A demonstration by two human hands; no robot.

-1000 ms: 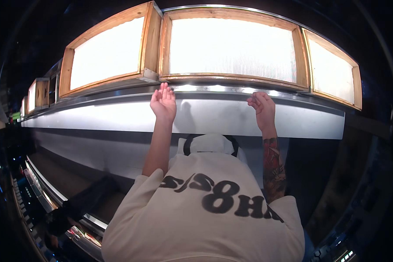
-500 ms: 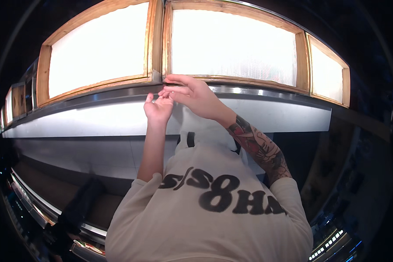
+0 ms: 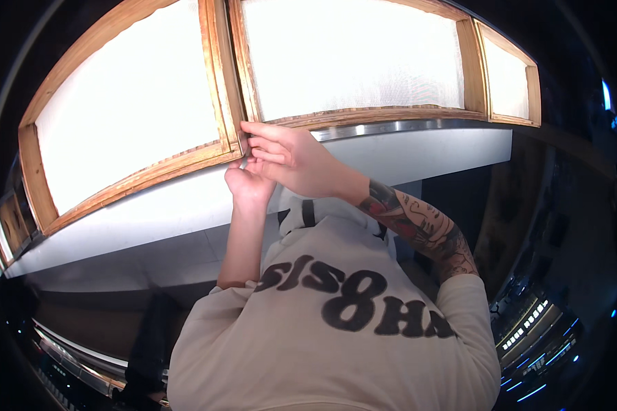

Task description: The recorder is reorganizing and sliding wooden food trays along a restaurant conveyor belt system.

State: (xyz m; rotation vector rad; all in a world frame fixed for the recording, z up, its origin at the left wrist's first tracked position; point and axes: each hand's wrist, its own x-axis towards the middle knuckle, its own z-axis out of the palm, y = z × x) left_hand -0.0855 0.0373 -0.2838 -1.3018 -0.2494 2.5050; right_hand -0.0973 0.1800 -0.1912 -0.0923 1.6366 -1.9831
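Note:
A wooden-framed window panel (image 3: 127,172) with a glaring white pane angles out toward me, its lower right corner at my hands. My left hand (image 3: 248,185) is below that corner, palm up, with thumb and fingers at the frame's bottom edge; the frame hides part of its fingers. Against the right side of the same corner press the fingertips of my right hand (image 3: 291,154), held close together and slightly bent, reaching into the gap beside the neighbouring panel. The right thumb is hidden.
A second wooden-framed panel (image 3: 377,118) and a smaller one (image 3: 536,96) stand to the right. Below them runs a pale grey ledge (image 3: 452,152) with a metal strip (image 3: 391,128) along its back. Dark surroundings with small lights lie at both sides.
The left panel's near corner has come out toward me over the ledge, away from the right panel. My hands have moved in against that corner and closed on it.

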